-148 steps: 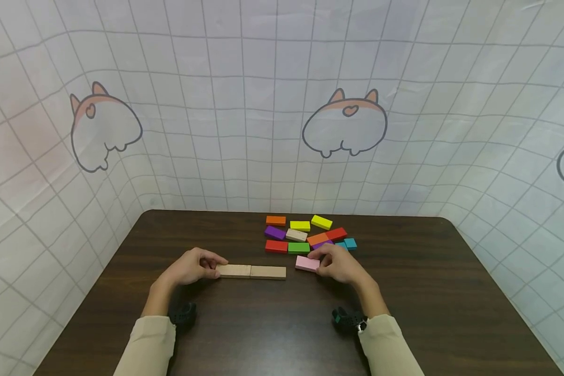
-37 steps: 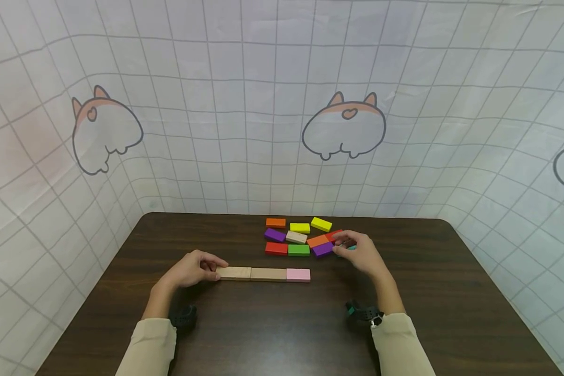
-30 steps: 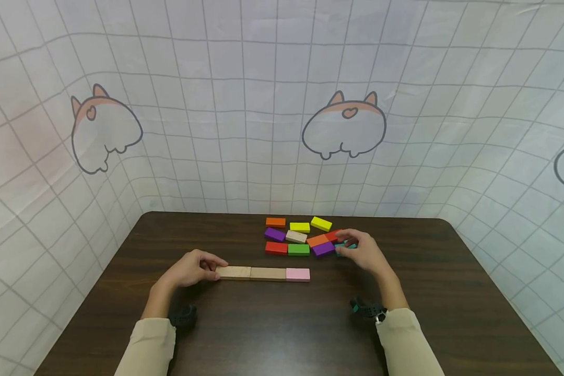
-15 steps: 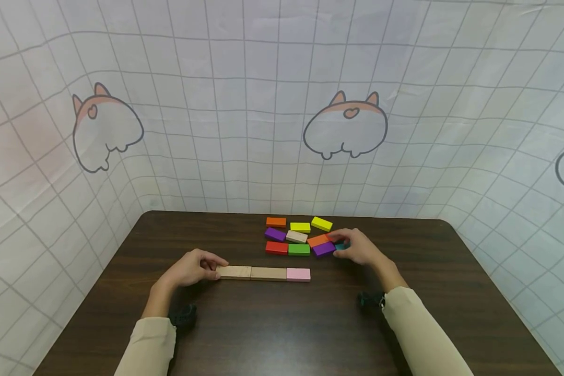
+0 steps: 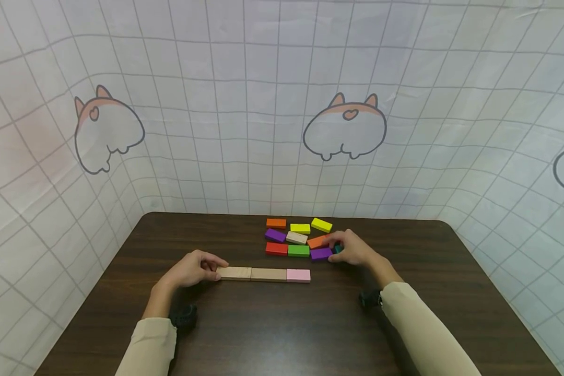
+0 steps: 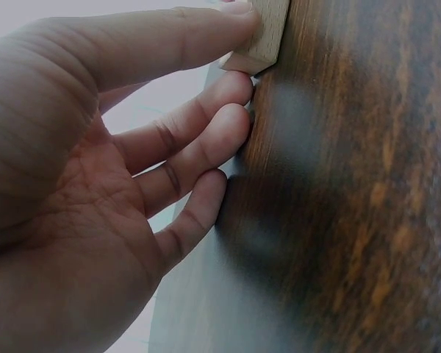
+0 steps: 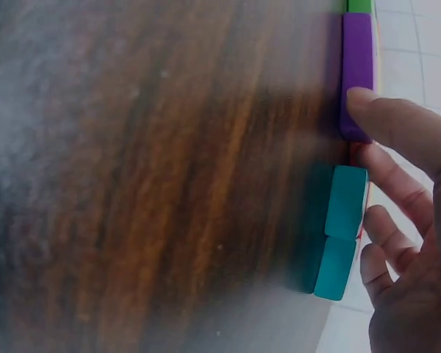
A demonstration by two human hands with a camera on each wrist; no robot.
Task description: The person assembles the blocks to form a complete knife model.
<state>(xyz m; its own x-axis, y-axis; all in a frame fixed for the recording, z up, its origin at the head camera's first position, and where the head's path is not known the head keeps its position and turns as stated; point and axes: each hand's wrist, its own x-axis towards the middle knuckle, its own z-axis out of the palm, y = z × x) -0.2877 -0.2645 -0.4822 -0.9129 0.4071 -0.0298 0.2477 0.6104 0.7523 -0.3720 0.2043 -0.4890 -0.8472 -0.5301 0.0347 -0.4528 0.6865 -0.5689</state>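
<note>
My left hand [image 5: 192, 269] pinches the left end of a plain wooden block [image 5: 235, 273], thumb in front. End to end with it lie a second plain block [image 5: 268, 274] and a pink block [image 5: 298, 275], making a straight row. My right hand [image 5: 352, 248] is at the purple block [image 5: 321, 254], its thumb on the front face near the right end and its index finger behind. In the right wrist view two teal blocks [image 7: 345, 202] lie beside that block, under the fingers. The orange block [image 5: 317, 242] is partly hidden by the hand.
Behind the row lie a green block [image 5: 298, 251], a red block [image 5: 276, 249], another purple block [image 5: 275, 235], a pale block [image 5: 296, 237], another orange block [image 5: 276, 223] and two yellow blocks [image 5: 300, 228]. A white gridded curtain [image 5: 263, 130] surrounds the dark wooden table [image 5: 263, 334].
The pink block joined the row's right end. My right hand went to the coloured blocks; the purple block has since shifted slightly towards me and turned straighter. My left hand stayed put.
</note>
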